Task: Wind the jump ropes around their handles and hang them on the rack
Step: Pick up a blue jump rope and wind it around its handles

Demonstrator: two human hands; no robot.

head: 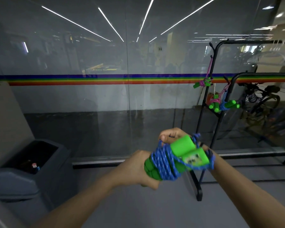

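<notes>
Four jump ropes are in view: one in the hands and three hanging on the black rack (262,73), at two o'clock from the hands. Two of the hung ropes are pink-corded, an upper bundle (204,83) and a lower bundle (214,102), and one is a blue bundle (228,104).

The held jump rope (179,155), low at six o'clock, has two bright green foam handles (183,144) side by side. Blue white-flecked cord (161,162) is wound many turns round them.

The left grip (138,168) is closed round the handles' lower ends. The right grip (171,133), behind the bundle, has its fingers curled, pinching a loop of cord. One grey bin (15,178) sits at eight o'clock.
</notes>
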